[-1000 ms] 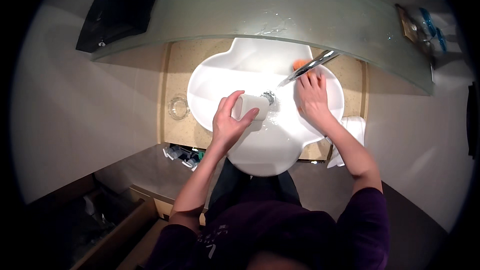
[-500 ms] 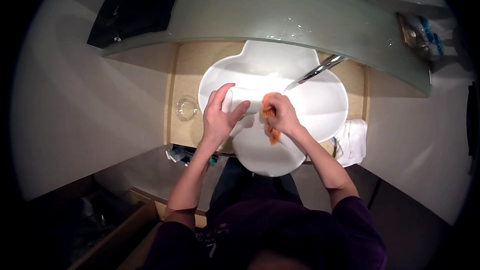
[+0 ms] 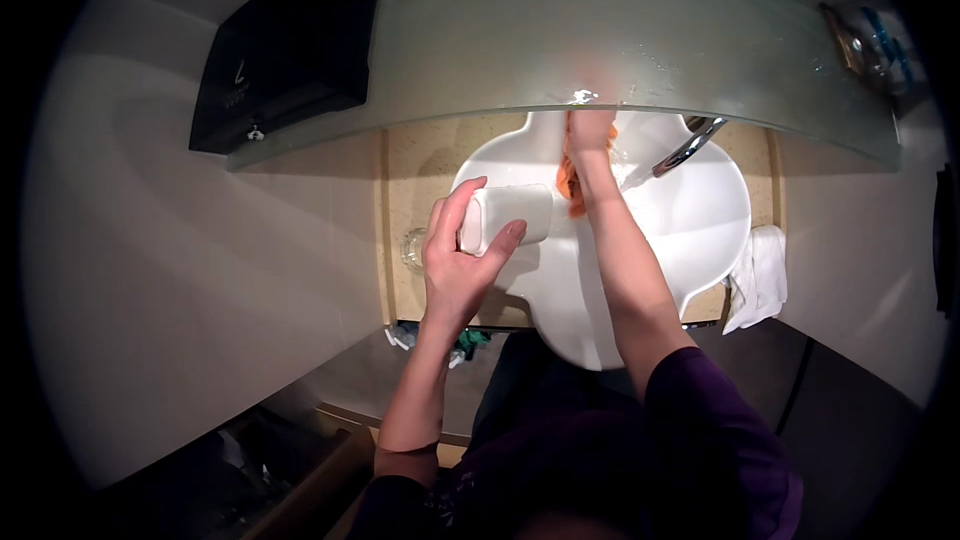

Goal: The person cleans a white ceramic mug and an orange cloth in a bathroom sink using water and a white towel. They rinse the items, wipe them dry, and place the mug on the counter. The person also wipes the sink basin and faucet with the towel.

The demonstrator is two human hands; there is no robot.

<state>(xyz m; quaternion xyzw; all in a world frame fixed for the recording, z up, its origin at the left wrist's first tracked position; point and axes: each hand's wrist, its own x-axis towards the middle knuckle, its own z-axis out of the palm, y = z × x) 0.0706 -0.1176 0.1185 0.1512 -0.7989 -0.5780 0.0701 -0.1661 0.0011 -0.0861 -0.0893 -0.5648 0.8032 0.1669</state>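
My left hand (image 3: 458, 265) grips a white, smooth, rounded box-like container (image 3: 522, 212) on its side over the left part of the white sink (image 3: 705, 230). Thumb and fingers wrap its near end. My right hand (image 3: 592, 130) reaches to the far part of the sink with an orange cloth (image 3: 570, 185) bunched in it. The frosted glass shelf (image 3: 500, 50) blurs its fingertips. Part of the cloth hangs down toward the container. Water runs from the chrome faucet (image 3: 690, 148), just right of my right wrist.
A clear glass dish (image 3: 412, 250) stands on the beige counter left of the sink. A white towel (image 3: 757, 280) hangs over the counter's right edge. On the glass shelf, a black box (image 3: 290, 45) sits at the left and several small items (image 3: 872, 48) at the right.
My right hand has moved away from me with the orange cloth, from beside the container to under the shelf edge. My left hand keeps its hold. The whole view has shifted somewhat.
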